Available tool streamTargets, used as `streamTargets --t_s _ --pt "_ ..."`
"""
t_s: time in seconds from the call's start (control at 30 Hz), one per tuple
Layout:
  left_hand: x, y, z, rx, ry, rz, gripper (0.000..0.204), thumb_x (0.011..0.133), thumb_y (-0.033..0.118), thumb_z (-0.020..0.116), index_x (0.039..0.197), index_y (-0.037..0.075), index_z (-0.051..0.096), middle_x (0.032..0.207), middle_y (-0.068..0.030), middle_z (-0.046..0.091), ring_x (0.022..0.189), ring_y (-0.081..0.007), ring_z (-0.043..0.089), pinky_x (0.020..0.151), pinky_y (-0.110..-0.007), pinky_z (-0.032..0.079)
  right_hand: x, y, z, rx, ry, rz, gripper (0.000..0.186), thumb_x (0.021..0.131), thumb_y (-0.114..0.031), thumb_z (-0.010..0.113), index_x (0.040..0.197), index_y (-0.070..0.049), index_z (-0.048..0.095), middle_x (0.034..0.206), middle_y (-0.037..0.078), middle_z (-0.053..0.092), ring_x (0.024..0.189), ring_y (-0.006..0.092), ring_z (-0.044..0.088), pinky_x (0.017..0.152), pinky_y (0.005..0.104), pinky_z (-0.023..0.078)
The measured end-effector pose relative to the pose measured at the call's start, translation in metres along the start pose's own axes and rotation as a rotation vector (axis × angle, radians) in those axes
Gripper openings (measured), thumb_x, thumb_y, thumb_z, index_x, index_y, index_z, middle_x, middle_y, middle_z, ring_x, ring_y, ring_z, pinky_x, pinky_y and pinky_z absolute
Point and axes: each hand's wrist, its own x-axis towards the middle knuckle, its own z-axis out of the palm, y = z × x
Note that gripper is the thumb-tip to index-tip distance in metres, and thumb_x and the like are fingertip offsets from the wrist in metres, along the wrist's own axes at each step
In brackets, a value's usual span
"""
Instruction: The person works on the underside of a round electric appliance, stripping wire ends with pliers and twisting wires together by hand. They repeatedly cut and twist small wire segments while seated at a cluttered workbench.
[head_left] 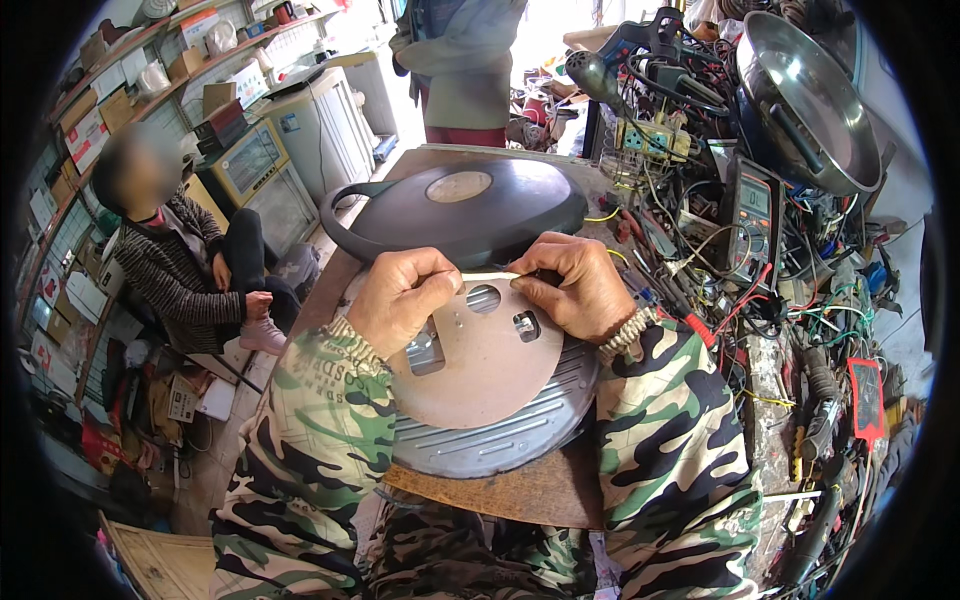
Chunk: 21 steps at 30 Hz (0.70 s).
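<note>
Left hand (pixel 400 300) and right hand (pixel 580 288), each with the fingers pinched on one end of a short yellow strip (pixel 489 276). The strip lies at the far edge of a flat beige disc (pixel 490 375) with cut-out holes. Beneath the disc, a ribbed grey base (pixel 480 452) on the counter (pixel 540 500); beyond, a black cover (pixel 480 220). Right, a meter (pixel 752 225) among tangled wires (pixel 700 250).

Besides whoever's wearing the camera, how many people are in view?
2: a seated person at the left, and a standing person beyond the table, cut off at the top. Others may be hidden.
</note>
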Motion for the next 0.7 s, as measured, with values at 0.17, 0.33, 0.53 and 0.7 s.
streamTargets --t_s 0.17,0.33,0.53,0.7 --pt "0.004 0.002 0.002 0.046 -0.020 0.001 0.021 0.097 0.017 0.062 0.091 -0.002 0.069 0.079 0.0002 0.065 0.072 -0.0051 0.055 0.064 -0.024 0.045 -0.002 0.004 0.001 -0.115 0.054 -0.039 0.015 0.075 -0.002 0.076 0.089 -0.002 0.073 0.081 0.013 0.064 0.073 0.0333 0.067 0.067 0.0385 0.054" --pt "-0.003 0.005 -0.003 0.073 -0.018 -0.049 0.020 0.097 0.016 0.062 0.091 -0.002 0.069 0.080 0.0004 0.065 0.075 -0.0053 0.055 0.067 -0.024 0.045 0.000 -0.006 0.005 -0.271 0.092 -0.137 0.018 0.071 -0.009 0.081 0.087 -0.006 0.074 0.085 0.008 0.063 0.082 0.0301 0.065 0.069 0.0402 0.054" --pt "0.002 0.012 0.004 0.082 -0.114 -0.058 0.021 0.098 0.017 0.061 0.093 -0.002 0.069 0.084 0.0013 0.066 0.078 -0.0046 0.054 0.072 -0.024 0.045 -0.004 -0.015 0.013 -0.482 0.130 -0.380 0.012 0.074 -0.008 0.077 0.085 -0.009 0.073 0.085 0.004 0.061 0.083 0.0265 0.059 0.070 0.0392 0.053" --pt "0.000 0.016 -0.002 0.163 -0.126 -0.039 0.021 0.098 0.018 0.061 0.092 -0.001 0.069 0.082 0.0025 0.064 0.078 -0.0047 0.053 0.071 -0.024 0.045 -0.001 -0.011 0.011 -0.522 0.107 -0.369 0.012 0.073 -0.008 0.076 0.079 -0.008 0.065 0.084 0.005 0.058 0.083 0.0273 0.059 0.070 0.0401 0.053"
